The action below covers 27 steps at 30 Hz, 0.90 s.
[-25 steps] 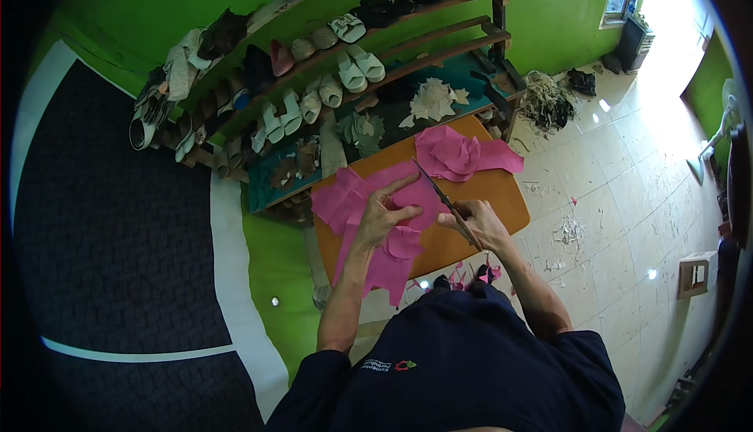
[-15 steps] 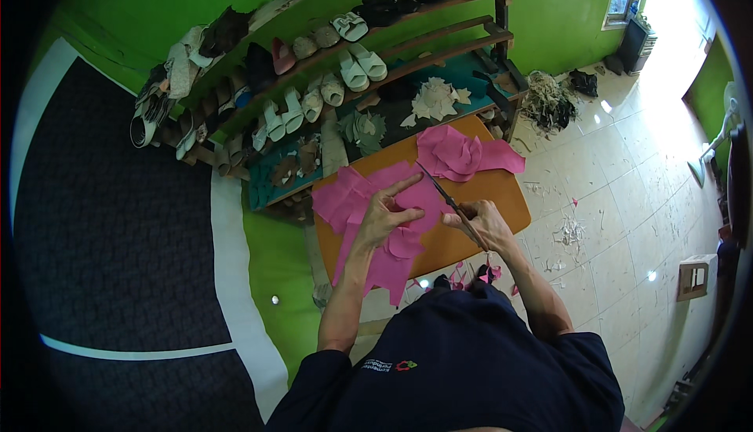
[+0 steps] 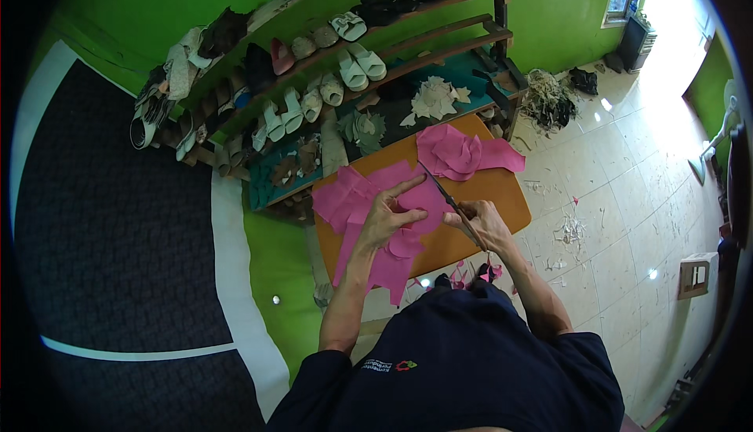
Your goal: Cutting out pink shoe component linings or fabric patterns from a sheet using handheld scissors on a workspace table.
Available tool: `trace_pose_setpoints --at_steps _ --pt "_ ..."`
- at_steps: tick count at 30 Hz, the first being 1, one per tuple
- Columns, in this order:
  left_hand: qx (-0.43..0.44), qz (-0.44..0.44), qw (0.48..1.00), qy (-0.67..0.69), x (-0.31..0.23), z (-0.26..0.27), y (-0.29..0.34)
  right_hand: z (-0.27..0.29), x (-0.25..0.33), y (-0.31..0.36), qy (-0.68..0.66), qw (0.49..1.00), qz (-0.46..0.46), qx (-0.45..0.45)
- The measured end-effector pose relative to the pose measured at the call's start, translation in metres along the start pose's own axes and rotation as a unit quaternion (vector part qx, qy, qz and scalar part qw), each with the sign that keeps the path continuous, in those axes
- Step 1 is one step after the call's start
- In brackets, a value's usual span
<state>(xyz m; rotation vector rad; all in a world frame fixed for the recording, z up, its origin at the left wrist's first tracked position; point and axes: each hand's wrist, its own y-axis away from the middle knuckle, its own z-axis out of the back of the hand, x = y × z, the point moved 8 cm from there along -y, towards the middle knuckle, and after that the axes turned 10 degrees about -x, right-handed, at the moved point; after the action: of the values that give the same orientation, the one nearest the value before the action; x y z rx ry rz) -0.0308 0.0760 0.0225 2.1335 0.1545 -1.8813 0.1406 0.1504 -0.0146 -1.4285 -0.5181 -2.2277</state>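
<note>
Pink piece [image 3: 430, 203], gripped in left hand [image 3: 384, 217], just left of scissors [image 3: 446, 196] gripped in right hand [image 3: 486, 224] (pointing toward counter's [image 3: 498, 195] far edge).

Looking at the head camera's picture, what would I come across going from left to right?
Dark surface edged in white → red shoe → person's left hand → person's right hand → scrap pile on the floor → black box → white fan.

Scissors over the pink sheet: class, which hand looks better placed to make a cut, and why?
Right hand, probably: it holds the scissors, whose blades point away from the body beside the pink sheet. The left hand has no tool.
</note>
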Motion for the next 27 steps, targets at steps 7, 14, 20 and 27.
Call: trace_pose_setpoints --at_steps 7,14,20,27 --pt "0.018 0.001 1.0 -0.021 0.003 0.004 0.001 0.006 0.002 0.006 -0.001 1.0 0.002 -0.006" --pt "0.025 0.046 0.998 -0.046 0.025 0.013 0.002 0.004 -0.005 0.016 0.006 0.999 -0.029 0.012" --pt "-0.094 0.006 0.99 -0.103 0.039 0.036 -0.007 -0.004 -0.035 0.017 0.019 0.997 -0.073 -0.005" --pt "-0.33 0.0 0.926 0.185 0.049 0.097 -0.001 -0.002 -0.044 0.015 0.006 0.997 -0.077 -0.029"
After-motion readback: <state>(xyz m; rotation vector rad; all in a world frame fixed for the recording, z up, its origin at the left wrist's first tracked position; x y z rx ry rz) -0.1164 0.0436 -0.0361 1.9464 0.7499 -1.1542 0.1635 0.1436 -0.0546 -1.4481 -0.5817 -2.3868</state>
